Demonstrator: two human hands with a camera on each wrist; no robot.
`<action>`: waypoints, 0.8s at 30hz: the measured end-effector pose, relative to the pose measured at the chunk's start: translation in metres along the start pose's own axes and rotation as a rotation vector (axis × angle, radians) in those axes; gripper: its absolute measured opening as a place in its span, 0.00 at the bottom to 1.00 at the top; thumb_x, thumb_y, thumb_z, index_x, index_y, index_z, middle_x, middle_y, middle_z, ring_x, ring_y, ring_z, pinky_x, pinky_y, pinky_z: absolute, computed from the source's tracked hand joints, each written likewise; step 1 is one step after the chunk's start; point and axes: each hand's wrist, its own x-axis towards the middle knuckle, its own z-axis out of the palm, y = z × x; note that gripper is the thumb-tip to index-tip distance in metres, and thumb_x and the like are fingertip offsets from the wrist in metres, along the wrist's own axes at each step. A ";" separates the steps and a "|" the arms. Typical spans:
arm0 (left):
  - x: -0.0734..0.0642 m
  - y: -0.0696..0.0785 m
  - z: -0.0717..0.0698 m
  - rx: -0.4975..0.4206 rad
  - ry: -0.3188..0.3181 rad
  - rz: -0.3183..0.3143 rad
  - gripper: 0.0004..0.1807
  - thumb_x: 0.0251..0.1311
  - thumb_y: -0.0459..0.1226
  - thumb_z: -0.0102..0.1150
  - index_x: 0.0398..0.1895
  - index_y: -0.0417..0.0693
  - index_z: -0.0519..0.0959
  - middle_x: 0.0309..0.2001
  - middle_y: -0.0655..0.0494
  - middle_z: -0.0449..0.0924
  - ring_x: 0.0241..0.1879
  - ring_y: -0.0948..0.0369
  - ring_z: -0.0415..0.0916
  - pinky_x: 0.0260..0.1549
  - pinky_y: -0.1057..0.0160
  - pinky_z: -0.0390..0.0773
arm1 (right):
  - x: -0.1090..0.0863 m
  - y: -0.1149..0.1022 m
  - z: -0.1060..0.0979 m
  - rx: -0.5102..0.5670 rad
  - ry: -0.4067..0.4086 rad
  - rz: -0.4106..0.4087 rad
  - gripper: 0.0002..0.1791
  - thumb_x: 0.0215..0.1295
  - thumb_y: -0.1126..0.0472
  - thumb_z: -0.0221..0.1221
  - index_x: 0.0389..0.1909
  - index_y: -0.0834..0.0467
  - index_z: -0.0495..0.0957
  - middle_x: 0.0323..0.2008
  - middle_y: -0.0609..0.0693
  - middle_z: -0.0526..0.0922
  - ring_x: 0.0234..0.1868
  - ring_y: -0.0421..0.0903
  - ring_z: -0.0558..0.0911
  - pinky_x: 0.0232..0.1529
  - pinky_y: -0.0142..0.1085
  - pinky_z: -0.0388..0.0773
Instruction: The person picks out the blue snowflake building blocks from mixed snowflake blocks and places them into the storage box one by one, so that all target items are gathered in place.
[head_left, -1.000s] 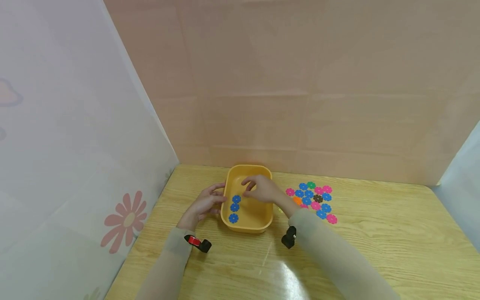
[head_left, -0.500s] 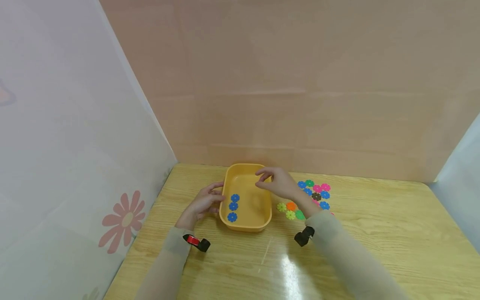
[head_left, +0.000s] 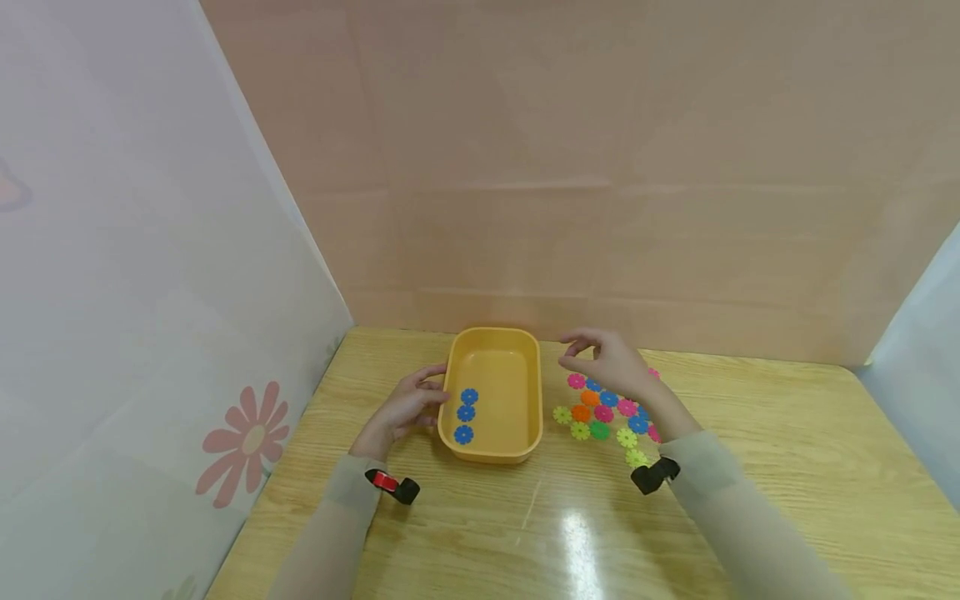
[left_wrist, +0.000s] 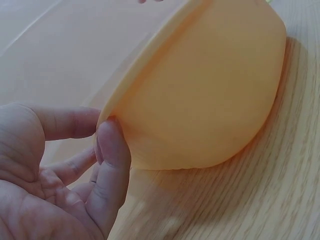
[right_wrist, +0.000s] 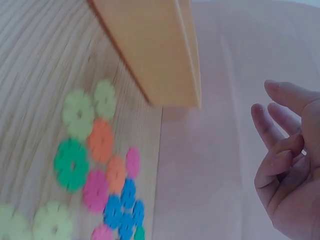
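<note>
Tray mid-table, three blue discs inside, steadied by left hand fingertips. Right hand empty, loosely curled, above disc pile right of tray. Pickup step judged; next blue disc to be pinched.

A light wooden table — glare on it — peach backdrop, flower-printed side screen.

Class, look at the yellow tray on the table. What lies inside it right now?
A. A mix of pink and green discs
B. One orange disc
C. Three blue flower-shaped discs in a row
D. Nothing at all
C. The head view shows three blue discs in a row along the left inner side of the yellow tray; the other colours lie on the table outside it.
</note>
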 end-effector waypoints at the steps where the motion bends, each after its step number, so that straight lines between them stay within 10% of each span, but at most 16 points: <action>1: 0.000 0.000 0.000 -0.001 0.001 0.001 0.33 0.69 0.31 0.60 0.77 0.51 0.67 0.55 0.38 0.78 0.43 0.52 0.81 0.29 0.62 0.84 | -0.002 0.003 -0.003 -0.005 0.001 0.004 0.18 0.69 0.54 0.69 0.57 0.54 0.84 0.41 0.47 0.87 0.39 0.52 0.77 0.38 0.42 0.72; 7: 0.001 0.000 0.000 -0.003 -0.001 -0.001 0.33 0.68 0.31 0.61 0.76 0.51 0.67 0.55 0.38 0.78 0.43 0.53 0.82 0.30 0.61 0.84 | -0.016 0.026 -0.015 -0.021 0.012 0.040 0.19 0.70 0.52 0.68 0.58 0.55 0.83 0.42 0.49 0.86 0.28 0.52 0.77 0.27 0.39 0.75; 24: 0.000 -0.003 -0.002 0.010 0.003 0.006 0.33 0.70 0.30 0.60 0.77 0.49 0.66 0.58 0.35 0.76 0.44 0.51 0.82 0.30 0.61 0.84 | -0.058 0.090 -0.026 -0.120 -0.005 0.166 0.25 0.70 0.49 0.68 0.60 0.62 0.81 0.45 0.51 0.86 0.48 0.54 0.82 0.42 0.44 0.80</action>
